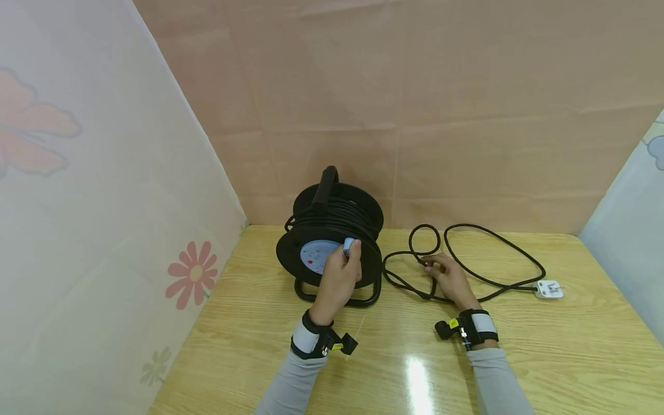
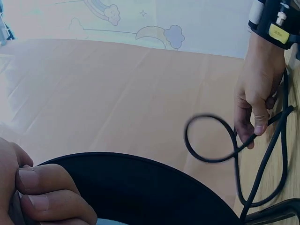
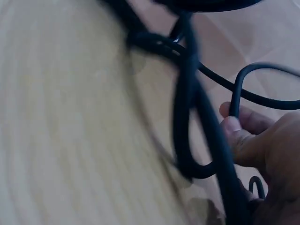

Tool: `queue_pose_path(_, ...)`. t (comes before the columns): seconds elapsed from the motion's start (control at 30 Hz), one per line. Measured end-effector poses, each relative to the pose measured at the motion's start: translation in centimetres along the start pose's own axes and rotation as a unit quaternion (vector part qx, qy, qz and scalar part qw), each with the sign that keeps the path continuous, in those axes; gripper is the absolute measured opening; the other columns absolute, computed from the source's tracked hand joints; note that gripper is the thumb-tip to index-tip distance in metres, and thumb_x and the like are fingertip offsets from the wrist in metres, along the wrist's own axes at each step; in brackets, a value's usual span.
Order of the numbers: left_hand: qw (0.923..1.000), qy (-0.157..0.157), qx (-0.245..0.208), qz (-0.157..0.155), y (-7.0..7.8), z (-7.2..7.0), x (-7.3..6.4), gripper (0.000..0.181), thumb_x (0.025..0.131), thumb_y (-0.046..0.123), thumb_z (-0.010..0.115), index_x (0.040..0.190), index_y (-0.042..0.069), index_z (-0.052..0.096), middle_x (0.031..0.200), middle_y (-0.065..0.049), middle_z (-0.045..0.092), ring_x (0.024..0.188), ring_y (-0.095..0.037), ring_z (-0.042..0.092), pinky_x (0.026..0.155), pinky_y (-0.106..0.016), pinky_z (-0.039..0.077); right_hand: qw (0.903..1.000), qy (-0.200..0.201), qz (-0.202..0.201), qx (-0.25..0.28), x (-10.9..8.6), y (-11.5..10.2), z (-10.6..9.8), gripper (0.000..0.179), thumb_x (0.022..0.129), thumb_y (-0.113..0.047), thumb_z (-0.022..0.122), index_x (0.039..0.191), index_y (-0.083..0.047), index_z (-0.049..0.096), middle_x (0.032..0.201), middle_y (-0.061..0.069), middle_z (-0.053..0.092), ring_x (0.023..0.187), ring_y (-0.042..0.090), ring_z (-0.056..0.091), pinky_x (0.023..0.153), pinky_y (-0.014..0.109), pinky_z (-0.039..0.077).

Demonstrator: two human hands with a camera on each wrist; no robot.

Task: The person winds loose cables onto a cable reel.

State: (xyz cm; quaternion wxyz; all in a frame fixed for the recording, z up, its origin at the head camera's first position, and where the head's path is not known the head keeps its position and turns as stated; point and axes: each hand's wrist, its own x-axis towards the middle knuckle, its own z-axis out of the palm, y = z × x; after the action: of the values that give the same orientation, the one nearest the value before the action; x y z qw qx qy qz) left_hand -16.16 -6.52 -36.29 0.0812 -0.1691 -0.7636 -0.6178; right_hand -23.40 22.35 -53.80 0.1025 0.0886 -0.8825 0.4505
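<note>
A black cable reel (image 1: 288, 255) with a pale blue socket face (image 1: 315, 253) stands upright on its frame toward the back of the table. My left hand (image 1: 337, 282) grips the blue knob (image 1: 348, 245) on the reel's front flange, fingers curled round it. Off to the reel's right, my right hand (image 1: 450, 280) pinches the loose black cable (image 1: 426, 225) between thumb and fingers, beside a small loop. In the right wrist view, the thumb and a finger (image 3: 232, 126) press on the cable from both sides. More cable lies wound on the drum.
Beyond my right hand, the cable runs in a wide loop to a white plug (image 1: 549, 289) lying on the wooden table (image 1: 394, 357). A brown backdrop (image 1: 467, 173) rises close behind the reel. A patterned white sheet (image 1: 129, 202) borders the left side.
</note>
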Motion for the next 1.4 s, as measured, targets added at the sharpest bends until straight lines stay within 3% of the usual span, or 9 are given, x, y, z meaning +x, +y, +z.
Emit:
queue_pose_path(0.3,1.0000,-0.006,0.005,0.000,0.0,0.0,-0.2,0.038,0.107,0.024,0.038,0.073,0.007,0.041,0.055,0.000,0.037,0.044,-0.007,0.032,0.045,-0.024,0.029,0.9997,0.002,0.020,-0.012,0.0,-0.2,0.2,0.023,0.095,-0.015,0.062,0.117,-0.009,0.065,0.105,0.010,0.062,0.076,0.024,0.051,0.062,0.037,0.042)
queue_pose_path(0.43,0.9998,-0.002,0.017,-0.006,-1.7,0.5,0.0,0.040,0.107,0.028,0.038,0.072,0.008,0.041,0.054,0.000,0.037,0.044,-0.010,0.033,0.045,-0.024,0.030,0.9990,-0.006,0.040,-0.018,0.2,-0.8,0.1,0.022,0.097,-0.016,0.060,0.114,-0.004,0.064,0.105,0.014,0.066,0.087,0.026,0.058,0.074,0.041,0.046)
queue_pose_path(0.6,0.9980,0.004,0.062,-0.011,-3.8,1.3,0.2,0.045,0.105,0.040,0.037,0.073,0.010,0.045,0.054,0.000,0.042,0.044,-0.014,0.039,0.044,-0.026,0.033,0.9971,-0.019,0.069,0.026,0.2,-1.3,-0.1,0.021,0.100,-0.011,0.053,0.115,0.003,0.060,0.099,0.017,0.069,0.089,0.028,0.065,0.071,0.037,0.055)
queue_pose_path(0.8,0.9949,-0.006,0.099,-0.013,-4.5,1.9,-0.1,0.053,0.102,0.054,0.033,0.072,0.012,0.044,0.056,0.000,0.043,0.046,-0.017,0.042,0.044,-0.025,0.033,0.9946,-0.012,0.079,0.067,0.1,-1.7,-0.3,0.021,0.100,-0.008,0.051,0.114,0.006,0.058,0.097,0.020,0.069,0.087,0.029,0.066,0.065,0.032,0.056)
queue_pose_path(0.93,0.9942,-0.013,0.105,-0.016,-4.7,2.2,-0.2,0.054,0.102,0.056,0.032,0.072,0.012,0.042,0.057,-0.001,0.039,0.046,-0.016,0.037,0.045,-0.025,0.031,0.9927,-0.004,0.075,0.095,0.1,-1.8,-0.4,0.022,0.102,-0.010,0.050,0.113,0.007,0.057,0.097,0.019,0.068,0.088,0.028,0.066,0.070,0.036,0.056)
queue_pose_path(1.03,0.9947,-0.016,0.099,-0.022,-4.8,2.3,-0.3,0.053,0.102,0.055,0.032,0.072,0.012,0.041,0.058,-0.001,0.038,0.046,-0.016,0.035,0.045,-0.025,0.030,0.9848,-0.009,0.085,0.151,0.2,-1.9,-0.5,0.026,0.103,-0.012,0.047,0.117,0.010,0.052,0.101,0.023,0.065,0.091,0.030,0.066,0.074,0.040,0.056)
queue_pose_path(1.13,0.9948,-0.017,0.097,-0.025,-4.9,2.5,-0.3,0.054,0.102,0.055,0.032,0.072,0.012,0.042,0.057,-0.001,0.039,0.046,-0.016,0.036,0.045,-0.025,0.031,0.9683,-0.023,0.109,0.223,0.2,-2.0,-0.5,0.031,0.105,-0.013,0.043,0.123,0.011,0.045,0.108,0.031,0.058,0.094,0.035,0.065,0.073,0.044,0.056)
queue_pose_path(1.23,0.9939,-0.016,0.107,-0.023,-5.1,2.7,-0.4,0.053,0.102,0.055,0.032,0.072,0.012,0.042,0.056,0.000,0.040,0.045,-0.016,0.037,0.046,-0.025,0.032,0.9605,-0.037,0.124,0.247,0.1,-2.1,-0.5,0.033,0.106,-0.020,0.039,0.125,0.008,0.038,0.113,0.033,0.055,0.095,0.036,0.065,0.068,0.045,0.057)
queue_pose_path(1.4,0.9938,-0.026,0.104,-0.027,-5.4,3.0,-0.7,0.053,0.102,0.055,0.032,0.072,0.013,0.043,0.054,0.001,0.041,0.043,-0.015,0.038,0.044,-0.025,0.034,0.9779,-0.043,0.110,0.173,0.3,-2.4,-0.1,0.036,0.107,-0.032,0.032,0.126,-0.001,0.034,0.113,0.027,0.062,0.078,0.031,0.069,0.057,0.041,0.056)
